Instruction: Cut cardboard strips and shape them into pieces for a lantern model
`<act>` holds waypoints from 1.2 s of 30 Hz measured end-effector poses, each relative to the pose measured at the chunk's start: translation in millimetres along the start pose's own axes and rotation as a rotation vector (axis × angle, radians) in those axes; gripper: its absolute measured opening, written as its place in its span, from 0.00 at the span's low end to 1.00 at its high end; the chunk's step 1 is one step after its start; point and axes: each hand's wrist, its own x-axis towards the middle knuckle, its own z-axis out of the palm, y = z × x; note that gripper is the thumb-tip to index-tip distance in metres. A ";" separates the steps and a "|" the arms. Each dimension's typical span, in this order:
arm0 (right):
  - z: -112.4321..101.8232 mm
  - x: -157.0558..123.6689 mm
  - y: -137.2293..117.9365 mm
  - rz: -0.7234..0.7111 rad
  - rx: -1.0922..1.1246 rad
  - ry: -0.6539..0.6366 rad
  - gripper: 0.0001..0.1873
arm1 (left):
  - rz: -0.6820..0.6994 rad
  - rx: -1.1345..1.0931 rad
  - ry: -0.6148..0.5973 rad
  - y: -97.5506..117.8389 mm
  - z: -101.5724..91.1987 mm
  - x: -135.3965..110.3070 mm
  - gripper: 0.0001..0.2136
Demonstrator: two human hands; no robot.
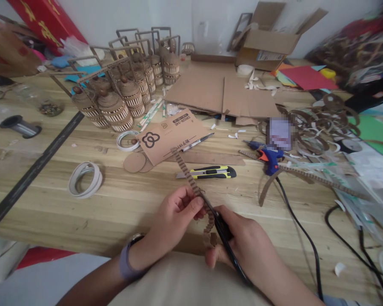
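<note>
Between thumb and fingers, my left hand [178, 212] pinches a narrow strip of corrugated cardboard [187, 170]. The strip runs up toward a printed cardboard piece [172, 136], and its lower end curls below my fingers. My right hand [245, 238] grips black-handled scissors [225, 231]. Their blades lie beside the strip, close to my left thumb; whether the blades are apart I cannot tell. Just beyond my hands lies a yellow and black utility knife [210, 172]. A pen [198, 141] rests by the printed piece.
A blue glue gun [270, 157] with a black cord lies at right, near coiled cardboard strips [322, 123]. Several small lantern-like cardboard models [115, 112] stand at back left. White tape rolls [85, 179] sit at left; flat cardboard sheets [198, 85] lie behind.
</note>
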 end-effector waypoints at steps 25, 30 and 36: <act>3.5 -4.4 -1.7 0.051 0.050 0.027 0.22 | 0.043 0.008 0.003 8.7 -3.1 3.3 0.14; 5.2 -5.7 0.6 0.004 0.028 0.055 0.20 | 0.047 0.035 0.008 5.5 0.0 1.4 0.15; 4.6 -5.1 0.1 -0.043 0.062 0.070 0.20 | 0.043 0.033 0.008 2.7 3.3 -1.2 0.15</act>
